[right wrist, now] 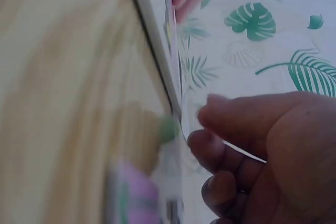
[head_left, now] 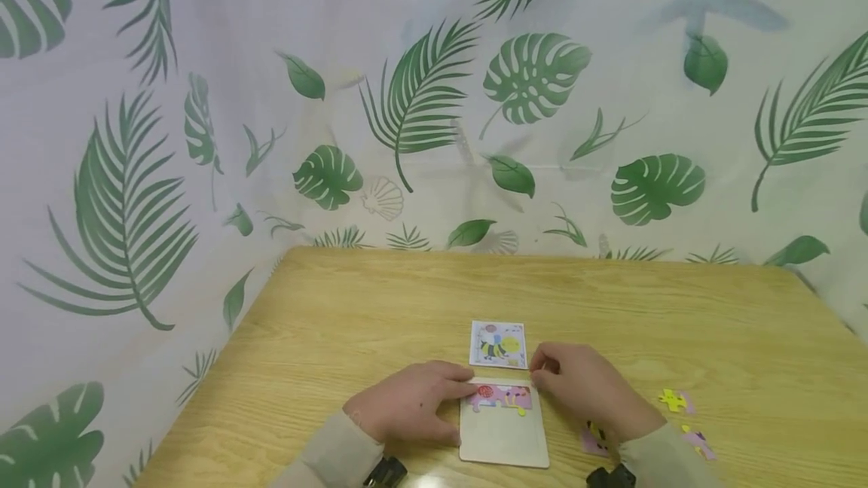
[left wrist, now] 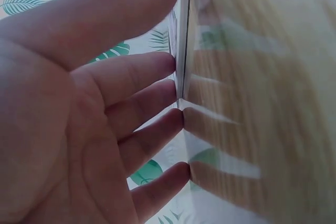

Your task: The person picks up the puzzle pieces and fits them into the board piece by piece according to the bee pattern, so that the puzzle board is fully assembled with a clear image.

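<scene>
The left hand (head_left: 417,405) is resting wide on the board (head_left: 503,435) at left; the right hand (head_left: 588,384) is sitting curled by its far right corner. Pieces (head_left: 500,396) are lying along its far end.

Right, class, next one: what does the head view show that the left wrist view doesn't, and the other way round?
Only the head view shows the printed front of the bee card, the loose yellow piece on the right, and the back of the left hand.

Only the left wrist view shows that hand's palm.

Both show the left hand at the tray's edge, the table and the leafy backdrop.
</scene>
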A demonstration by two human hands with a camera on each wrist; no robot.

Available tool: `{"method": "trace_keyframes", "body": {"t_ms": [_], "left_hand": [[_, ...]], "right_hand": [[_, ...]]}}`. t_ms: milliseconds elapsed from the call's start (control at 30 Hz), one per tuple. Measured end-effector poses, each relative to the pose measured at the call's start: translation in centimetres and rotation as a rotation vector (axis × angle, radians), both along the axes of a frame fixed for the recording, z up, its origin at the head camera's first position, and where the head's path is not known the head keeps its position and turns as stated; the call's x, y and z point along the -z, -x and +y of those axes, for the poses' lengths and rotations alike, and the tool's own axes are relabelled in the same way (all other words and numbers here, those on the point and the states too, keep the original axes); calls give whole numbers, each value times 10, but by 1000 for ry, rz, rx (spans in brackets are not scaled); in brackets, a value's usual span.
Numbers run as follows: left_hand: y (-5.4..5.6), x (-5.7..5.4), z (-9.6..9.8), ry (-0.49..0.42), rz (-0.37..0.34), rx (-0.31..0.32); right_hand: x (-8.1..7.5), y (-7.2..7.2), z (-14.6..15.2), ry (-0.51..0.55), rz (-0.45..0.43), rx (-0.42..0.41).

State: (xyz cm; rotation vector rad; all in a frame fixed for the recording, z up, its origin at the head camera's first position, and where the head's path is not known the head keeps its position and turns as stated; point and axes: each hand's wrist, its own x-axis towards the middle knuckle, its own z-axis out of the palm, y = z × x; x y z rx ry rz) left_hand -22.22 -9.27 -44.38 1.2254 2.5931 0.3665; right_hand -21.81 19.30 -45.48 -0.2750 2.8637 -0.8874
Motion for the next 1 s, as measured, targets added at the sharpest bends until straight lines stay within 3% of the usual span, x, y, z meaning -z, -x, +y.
{"method": "trace_keyframes", "body": {"t_ms": [300,533,1000], "left_hand": [[-4,1,1,23,-24,-14],[-3,5,2,30,-18,-31],[-7,3,1,18,-34,-46]], "right_hand": [[-14,-6,44,48,7,12],[-18,-8,59,52,2,1],[2,-1,70,-8,-51,-55]]}}
